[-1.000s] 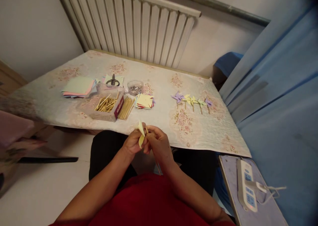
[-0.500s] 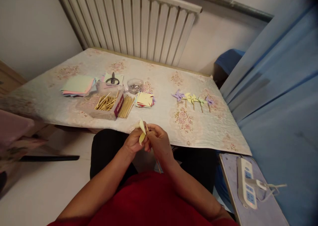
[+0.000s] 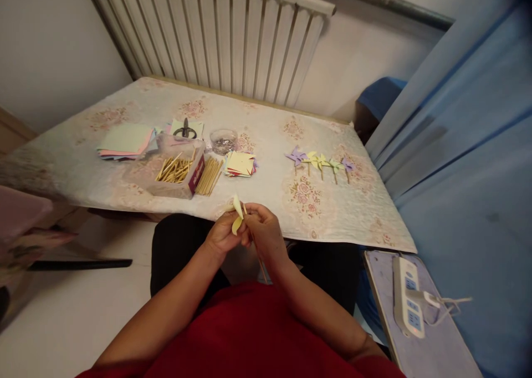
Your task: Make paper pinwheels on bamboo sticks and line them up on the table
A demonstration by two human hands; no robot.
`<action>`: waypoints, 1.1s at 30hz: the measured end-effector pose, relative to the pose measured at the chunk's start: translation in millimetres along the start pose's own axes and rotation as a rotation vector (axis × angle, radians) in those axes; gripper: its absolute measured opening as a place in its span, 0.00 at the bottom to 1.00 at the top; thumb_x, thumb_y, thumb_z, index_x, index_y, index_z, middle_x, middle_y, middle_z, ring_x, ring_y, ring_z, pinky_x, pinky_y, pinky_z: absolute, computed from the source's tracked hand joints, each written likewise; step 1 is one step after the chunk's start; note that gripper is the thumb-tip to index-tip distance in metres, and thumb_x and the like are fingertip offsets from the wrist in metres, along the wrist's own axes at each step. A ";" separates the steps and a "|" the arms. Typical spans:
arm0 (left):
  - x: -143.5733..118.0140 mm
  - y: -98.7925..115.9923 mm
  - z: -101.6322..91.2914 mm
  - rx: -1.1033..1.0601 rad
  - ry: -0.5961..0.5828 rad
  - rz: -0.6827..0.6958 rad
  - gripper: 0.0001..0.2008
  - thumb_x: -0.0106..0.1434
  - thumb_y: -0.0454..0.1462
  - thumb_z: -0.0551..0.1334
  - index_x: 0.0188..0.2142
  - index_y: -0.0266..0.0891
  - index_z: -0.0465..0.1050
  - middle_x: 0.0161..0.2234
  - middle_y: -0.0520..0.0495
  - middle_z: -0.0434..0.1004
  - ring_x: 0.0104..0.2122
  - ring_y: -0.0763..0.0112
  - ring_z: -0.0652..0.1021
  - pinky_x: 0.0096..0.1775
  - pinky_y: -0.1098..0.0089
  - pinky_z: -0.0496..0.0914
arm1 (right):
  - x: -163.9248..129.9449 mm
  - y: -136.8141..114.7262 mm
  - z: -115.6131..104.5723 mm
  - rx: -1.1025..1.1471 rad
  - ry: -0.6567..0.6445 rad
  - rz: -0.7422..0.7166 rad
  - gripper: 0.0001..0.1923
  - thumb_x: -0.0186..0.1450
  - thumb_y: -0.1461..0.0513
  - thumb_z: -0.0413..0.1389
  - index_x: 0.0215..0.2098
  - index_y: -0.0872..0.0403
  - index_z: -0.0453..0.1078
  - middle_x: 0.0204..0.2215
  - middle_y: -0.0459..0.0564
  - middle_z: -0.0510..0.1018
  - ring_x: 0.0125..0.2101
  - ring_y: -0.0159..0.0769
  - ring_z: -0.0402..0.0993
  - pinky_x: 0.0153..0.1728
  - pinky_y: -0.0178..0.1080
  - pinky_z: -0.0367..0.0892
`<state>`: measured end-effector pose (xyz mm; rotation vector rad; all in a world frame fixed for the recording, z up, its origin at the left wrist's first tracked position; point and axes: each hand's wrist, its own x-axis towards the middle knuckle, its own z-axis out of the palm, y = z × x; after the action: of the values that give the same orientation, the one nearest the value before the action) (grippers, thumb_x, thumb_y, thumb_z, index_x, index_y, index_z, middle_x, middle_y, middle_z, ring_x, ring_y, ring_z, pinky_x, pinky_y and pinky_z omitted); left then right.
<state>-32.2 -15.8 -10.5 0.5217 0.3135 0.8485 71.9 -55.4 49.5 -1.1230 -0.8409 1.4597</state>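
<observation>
Over my lap, at the table's front edge, my left hand [image 3: 222, 233] is closed on a pale yellow paper pinwheel [image 3: 237, 224], its folded blades seen from the side. My right hand [image 3: 268, 231] pinches a thin wooden stick [image 3: 261, 259] upright against the back of the pinwheel. The stick's tip shows just above my fingers and its lower end hangs toward my red shirt. My fingers hide the place where stick and paper meet.
A box of short sticks [image 3: 170, 188], a row of sticks [image 3: 209, 177], cut paper squares [image 3: 240, 163], a bowl of pins [image 3: 224, 141], scissors [image 3: 185, 129] and a paper stack [image 3: 127, 139] lie left. Several pinwheels [image 3: 319, 161] lie right. A power strip [image 3: 409, 297] rests on a side stand.
The view has shifted slightly. Both hands keep their grip on the pinwheel and stick, and more of the stick's lower part shows below my right hand.
</observation>
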 end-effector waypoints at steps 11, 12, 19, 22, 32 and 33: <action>0.4 -1.8 -1.3 -0.014 0.072 0.021 0.10 0.61 0.35 0.59 0.24 0.35 0.68 0.13 0.52 0.66 0.11 0.61 0.73 0.14 0.65 0.70 | 3.4 2.9 -1.2 0.036 -0.008 0.019 0.14 0.51 0.62 0.54 0.37 0.54 0.70 0.14 0.36 0.70 0.10 0.27 0.62 0.10 0.28 0.55; 0.0 -1.5 -0.4 -0.004 0.060 0.026 0.10 0.61 0.35 0.60 0.23 0.35 0.68 0.13 0.52 0.66 0.11 0.61 0.73 0.14 0.64 0.71 | 2.9 2.2 -0.7 0.036 -0.008 0.020 0.14 0.51 0.62 0.54 0.37 0.54 0.70 0.14 0.37 0.70 0.10 0.26 0.62 0.10 0.28 0.55; -1.2 -0.8 0.4 -0.007 0.117 -0.013 0.11 0.63 0.35 0.58 0.24 0.35 0.69 0.12 0.53 0.63 0.12 0.59 0.74 0.13 0.65 0.70 | 0.0 1.9 0.0 0.027 0.000 0.011 0.13 0.51 0.62 0.55 0.36 0.54 0.70 0.14 0.35 0.68 0.10 0.26 0.62 0.10 0.28 0.56; -1.1 -1.2 -0.1 -0.016 0.116 -0.006 0.11 0.62 0.36 0.59 0.23 0.35 0.69 0.12 0.52 0.63 0.12 0.59 0.74 0.12 0.65 0.69 | -0.3 2.7 -0.5 0.022 -0.003 0.006 0.13 0.52 0.62 0.55 0.36 0.54 0.70 0.14 0.35 0.68 0.10 0.26 0.62 0.10 0.28 0.56; -0.9 -2.5 -3.7 -0.047 0.099 -0.010 0.12 0.59 0.38 0.64 0.22 0.34 0.69 0.13 0.52 0.66 0.12 0.61 0.74 0.14 0.65 0.71 | -0.1 4.1 -0.9 -0.005 0.014 0.018 0.13 0.52 0.61 0.55 0.37 0.53 0.70 0.15 0.36 0.70 0.10 0.25 0.61 0.10 0.28 0.56; -0.8 -2.8 -4.7 -0.042 0.094 -0.011 0.11 0.58 0.38 0.65 0.23 0.34 0.69 0.13 0.52 0.66 0.13 0.61 0.74 0.15 0.65 0.71 | -0.1 4.1 -0.8 -0.004 0.011 0.018 0.13 0.53 0.61 0.56 0.37 0.53 0.70 0.15 0.36 0.71 0.10 0.25 0.62 0.10 0.28 0.56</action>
<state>-33.1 -16.4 -15.9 0.4409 0.3837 0.8693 71.4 -56.4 45.4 -1.1437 -0.8282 1.4663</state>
